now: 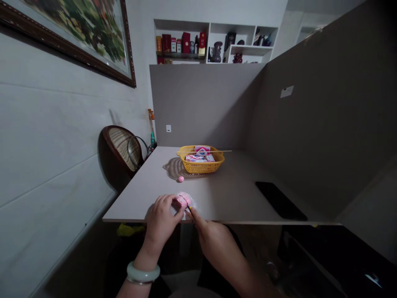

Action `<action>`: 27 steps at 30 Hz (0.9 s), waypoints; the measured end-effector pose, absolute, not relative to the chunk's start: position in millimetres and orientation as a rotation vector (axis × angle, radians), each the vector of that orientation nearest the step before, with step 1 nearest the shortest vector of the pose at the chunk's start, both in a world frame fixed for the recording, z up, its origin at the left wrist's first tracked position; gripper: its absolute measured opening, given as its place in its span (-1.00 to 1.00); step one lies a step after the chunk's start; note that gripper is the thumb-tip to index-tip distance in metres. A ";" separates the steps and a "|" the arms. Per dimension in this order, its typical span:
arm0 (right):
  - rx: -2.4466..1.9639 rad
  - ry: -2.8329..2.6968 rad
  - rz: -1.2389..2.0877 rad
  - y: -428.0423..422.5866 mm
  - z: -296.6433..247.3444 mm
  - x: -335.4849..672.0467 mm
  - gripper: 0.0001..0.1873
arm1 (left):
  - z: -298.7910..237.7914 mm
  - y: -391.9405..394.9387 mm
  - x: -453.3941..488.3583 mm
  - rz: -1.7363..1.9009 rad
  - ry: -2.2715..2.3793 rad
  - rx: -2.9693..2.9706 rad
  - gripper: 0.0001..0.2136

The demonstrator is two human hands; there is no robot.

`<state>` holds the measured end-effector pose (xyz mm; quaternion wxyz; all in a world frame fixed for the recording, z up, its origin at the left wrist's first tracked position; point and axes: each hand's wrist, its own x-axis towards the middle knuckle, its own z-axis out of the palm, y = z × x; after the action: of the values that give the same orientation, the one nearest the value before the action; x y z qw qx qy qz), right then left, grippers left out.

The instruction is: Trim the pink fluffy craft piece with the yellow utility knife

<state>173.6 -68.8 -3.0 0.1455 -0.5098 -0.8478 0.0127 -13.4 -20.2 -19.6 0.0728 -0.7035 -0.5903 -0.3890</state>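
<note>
My left hand [163,219] rests at the near edge of the grey table [235,186], fingers curled around a small fluffy pink piece [183,200]. My right hand [211,236] comes in from below right and pinches a thin dark hook or needle [187,204] whose tip lies on the pink piece. A pale green bangle [142,273] sits on my left wrist. A small pink ball [180,179] lies on the table farther back, apart from both hands.
A yellow basket [201,165] holding pink and white packets stands mid-table, a thin stick across its rim. A black phone [281,200] lies flat at the right. Grey partitions wall the back and right. A brown round chair [119,155] stands left of the table.
</note>
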 end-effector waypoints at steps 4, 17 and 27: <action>-1.435 -2.410 0.059 -73.7 -4.2 180.6 -0.28 | -20.0 -21.5 -13.4 -1.166 -1.761 -2.137 -0.86; -1.449 -2.383 0.055 -78.5 -1.5 181.5 -0.30 | -19.8 -21.5 -14.5 -1.154 -1.782 -2.152 -0.84; -1.459 -2.407 -0.017 -70.4 -9.7 173.3 -0.27 | -20.0 -20.9 -15.8 -1.153 -1.769 -2.146 -0.83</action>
<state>173.3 -70.4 -9.7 0.1625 -0.5115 -0.8438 -0.0059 -15.8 -20.9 -20.0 0.0656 -0.7112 -0.5863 -0.3823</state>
